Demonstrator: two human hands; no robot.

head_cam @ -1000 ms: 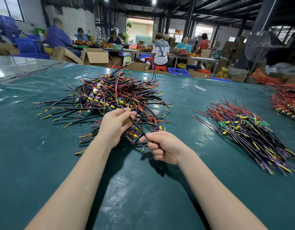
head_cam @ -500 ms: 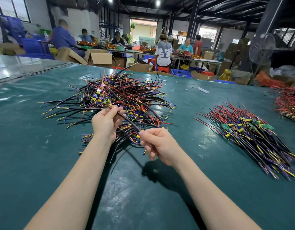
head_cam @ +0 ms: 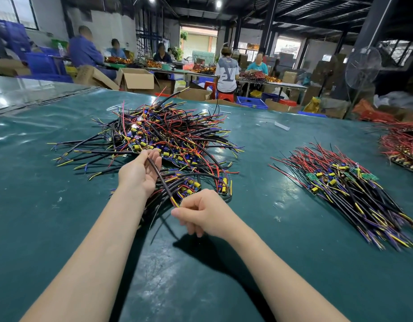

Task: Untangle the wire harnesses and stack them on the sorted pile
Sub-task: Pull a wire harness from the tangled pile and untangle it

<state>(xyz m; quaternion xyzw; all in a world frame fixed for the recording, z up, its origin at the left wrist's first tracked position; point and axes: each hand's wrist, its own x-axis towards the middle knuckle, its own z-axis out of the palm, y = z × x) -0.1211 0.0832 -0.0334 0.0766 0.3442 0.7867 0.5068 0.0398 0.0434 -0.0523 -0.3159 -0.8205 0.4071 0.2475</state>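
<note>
1. Left hand – raised over the near edge of the tangled heap, palm turned inward, thumb and fingers closed on the upper part of one black cable
2. Right hand – nearer the camera and lower, thumb and forefinger pinching the cable's yellow-and-red tipped end, other fingers curled under
3. The cable runs straight and slanted between the two hands, its upper end lost among the heap's wires
4. Tangled heap lies centre-left on the green table mat, black, red, yellow and blue leads sticking out all ways, small yellow parts mixed in
5. Sorted pile sits well apart to the right, wires roughly parallel, green boards along the top
6. Red wire pile at the far right edge
7. Background: fan, open cardboard box, people seated at far tables
</note>
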